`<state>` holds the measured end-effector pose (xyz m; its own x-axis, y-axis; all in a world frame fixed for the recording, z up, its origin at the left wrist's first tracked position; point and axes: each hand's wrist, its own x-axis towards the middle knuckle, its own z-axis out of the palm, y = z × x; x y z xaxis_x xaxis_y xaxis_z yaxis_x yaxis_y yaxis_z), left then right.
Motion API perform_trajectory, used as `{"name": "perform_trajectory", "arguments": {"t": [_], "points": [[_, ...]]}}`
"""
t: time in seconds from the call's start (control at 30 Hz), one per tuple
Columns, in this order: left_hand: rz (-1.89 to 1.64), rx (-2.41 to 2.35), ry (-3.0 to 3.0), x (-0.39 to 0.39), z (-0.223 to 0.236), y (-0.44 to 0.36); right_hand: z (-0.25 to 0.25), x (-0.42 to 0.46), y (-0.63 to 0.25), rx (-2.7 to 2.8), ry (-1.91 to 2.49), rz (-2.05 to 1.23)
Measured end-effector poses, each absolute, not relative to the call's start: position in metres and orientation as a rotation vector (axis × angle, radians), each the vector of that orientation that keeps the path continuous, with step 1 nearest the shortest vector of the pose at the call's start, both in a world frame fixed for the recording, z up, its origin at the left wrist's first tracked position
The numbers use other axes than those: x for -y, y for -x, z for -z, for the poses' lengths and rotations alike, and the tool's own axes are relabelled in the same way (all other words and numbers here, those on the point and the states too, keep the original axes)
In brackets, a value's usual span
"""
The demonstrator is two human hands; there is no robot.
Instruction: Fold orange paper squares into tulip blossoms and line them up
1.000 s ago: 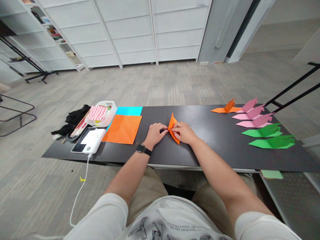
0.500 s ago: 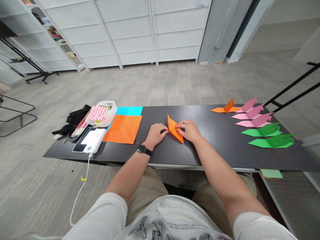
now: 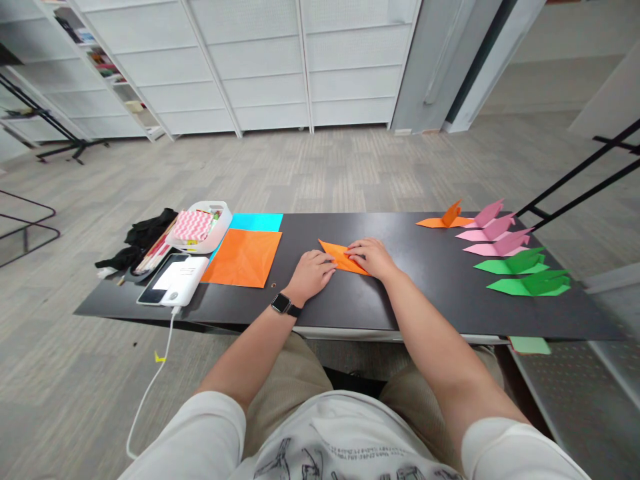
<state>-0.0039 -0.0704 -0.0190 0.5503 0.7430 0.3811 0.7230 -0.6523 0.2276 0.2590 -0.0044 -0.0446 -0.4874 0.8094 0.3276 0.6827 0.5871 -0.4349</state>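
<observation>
A folded orange paper point(image 3: 339, 255) lies flat on the dark table point(image 3: 430, 293) in front of me. My left hand point(image 3: 313, 271), with a watch on its wrist, rests palm down at the paper's left edge, fingers loosely together and touching it. My right hand point(image 3: 371, 257) lies on the paper's right part, fingers flat and pressing it down. Neither hand lifts the paper.
A flat orange sheet point(image 3: 243, 257) over a cyan sheet point(image 3: 259, 221) lies to the left, beside a white tray point(image 3: 200, 227), a phone on a white power bank point(image 3: 174, 280) and black cloth point(image 3: 145, 235). Folded orange point(image 3: 447, 218), pink point(image 3: 493, 231) and green point(image 3: 525, 273) paper shapes line the right end.
The folded orange paper stood on edge between my hands, then tipped over to the right and down; now it lies flat under my fingers. The view shifted slightly.
</observation>
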Motion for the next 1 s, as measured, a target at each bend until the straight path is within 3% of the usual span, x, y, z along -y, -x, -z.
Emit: {"name": "perform_trajectory", "arguments": {"t": [0.3, 0.5, 1.0], "points": [[-0.697, -1.235, -2.696, 0.078, 0.015, 0.006, 0.040, 0.005, -0.265, 2.181, 1.116, -0.442], [-0.674, -1.245, -2.710, 0.080, 0.014, 0.002, 0.011, 0.038, -0.270, 1.961, 1.214, -0.261], [-0.638, -1.169, -2.737, 0.086, 0.017, -0.010, 0.022, 0.115, -0.235, 2.306, 1.544, -0.016]]}}
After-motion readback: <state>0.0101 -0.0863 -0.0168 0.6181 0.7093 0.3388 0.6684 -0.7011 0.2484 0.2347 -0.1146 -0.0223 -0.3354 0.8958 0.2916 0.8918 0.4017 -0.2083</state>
